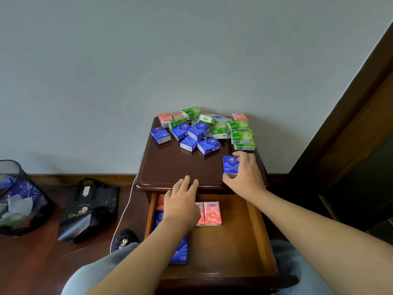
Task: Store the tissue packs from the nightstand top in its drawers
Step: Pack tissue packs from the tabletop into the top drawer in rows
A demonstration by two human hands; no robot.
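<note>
My right hand pinches a small blue, glossy plastic-wrapped tissue pack upright at the right front of the polished dark wooden nightstand top. My left hand hangs flat, fingers relaxed, over the open wooden drawer, where pink packs and blue packs lie. A loose heap of blocky blue, green and pink packs covers the back of the top.

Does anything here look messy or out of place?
Yes: the small blue, green and pink tissue packs lie in a jumbled heap on the dark wooden nightstand top, some tilted and overlapping, unlike the pink packs side by side in the open drawer.
</note>
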